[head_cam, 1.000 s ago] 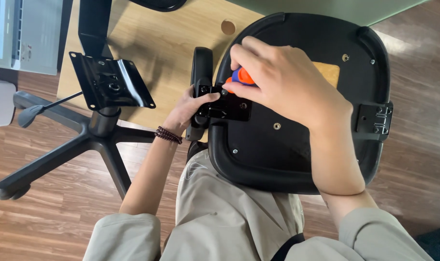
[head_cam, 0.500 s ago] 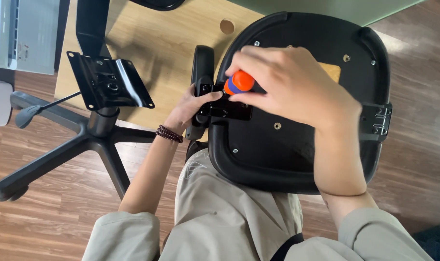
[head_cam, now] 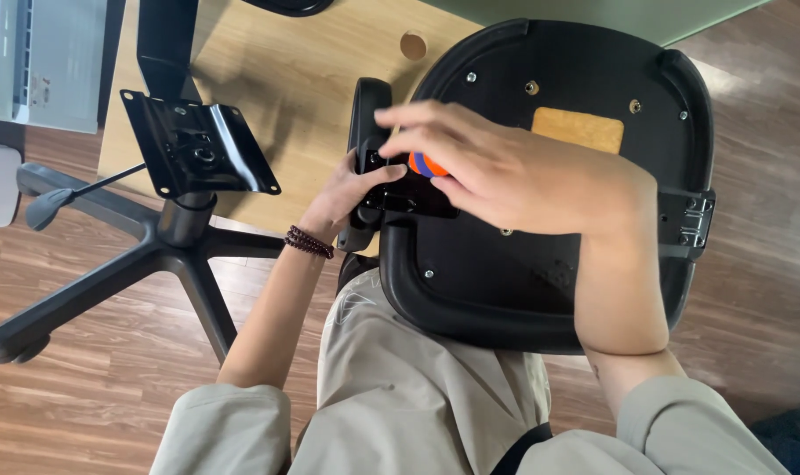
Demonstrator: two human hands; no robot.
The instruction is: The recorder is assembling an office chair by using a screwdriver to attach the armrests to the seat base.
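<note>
Right hand (head_cam: 523,180) fingers wrapped round orange screwdriver handle (head_cam: 426,164); left hand (head_cam: 347,189) fingers clasping armrest bracket (head_cam: 409,198) on seat underside (head_cam: 576,264).

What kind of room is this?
Probably an office or workroom: a wooden desk stands on wood-look flooring, beside a wheeled chair base and an upturned black chair seat being assembled.

An office — wood-look floor (head_cam: 92,396), pale desk (head_cam: 303,97), swivel-chair base (head_cam: 167,255).

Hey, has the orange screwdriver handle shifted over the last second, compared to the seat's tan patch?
Barely. The orange handle sits in the right hand at about the same spot left of the tan patch, by the armrest bracket.
</note>
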